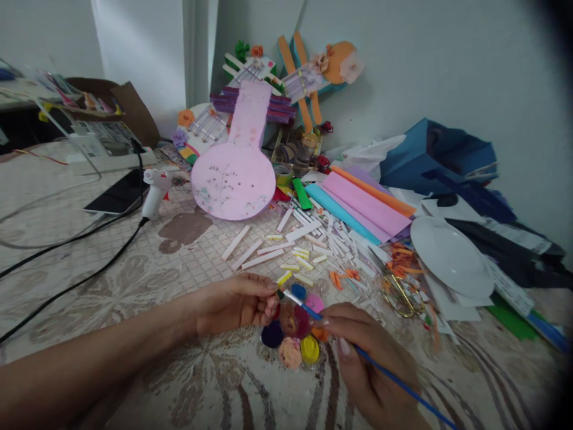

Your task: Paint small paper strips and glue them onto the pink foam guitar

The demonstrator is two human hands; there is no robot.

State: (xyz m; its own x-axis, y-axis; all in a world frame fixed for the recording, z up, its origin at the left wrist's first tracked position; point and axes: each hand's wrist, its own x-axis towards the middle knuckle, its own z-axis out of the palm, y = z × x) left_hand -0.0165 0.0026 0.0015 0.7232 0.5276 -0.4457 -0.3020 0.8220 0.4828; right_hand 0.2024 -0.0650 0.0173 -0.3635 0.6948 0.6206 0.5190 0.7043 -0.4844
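Here, at the far left, a black phone (117,192) lies on the patterned tablecloth (134,269) beside a white glue gun (154,190). Further right stands a pink guitar-shaped cutout (237,167). In front of it, the left hand (233,301) pinches a small yellow paper strip (283,278) between thumb and fingertips, just above a round paint palette (293,331). The right hand (371,364) grips a blue paintbrush (358,349), fingers closed round its shaft, its tip touching the strip. White paper strips (286,239) lie scattered beyond, then coloured sheets (358,203), and a white plate (450,257) at the right.
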